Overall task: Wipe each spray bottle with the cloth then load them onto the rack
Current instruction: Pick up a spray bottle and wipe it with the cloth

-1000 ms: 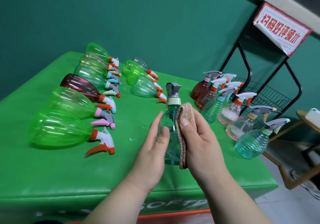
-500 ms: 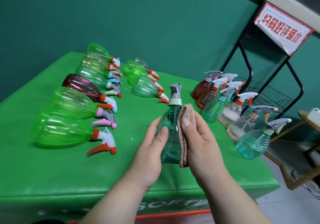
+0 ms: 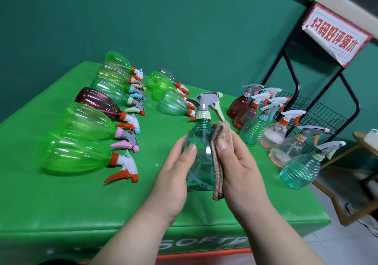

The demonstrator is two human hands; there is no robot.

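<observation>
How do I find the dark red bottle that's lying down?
Start at the big green table and look along its left side, where a row of bottles lies flat. Third from the near end is the dark red bottle. Its neighbours in that row are green or pale; it alone is deep wine red.

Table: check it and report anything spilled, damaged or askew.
No spill or breakage shows. One small white fleck lies on the mat near the left hand. The left bottles lie on their sides in rows, the right bottles stand: that looks deliberate.
</observation>
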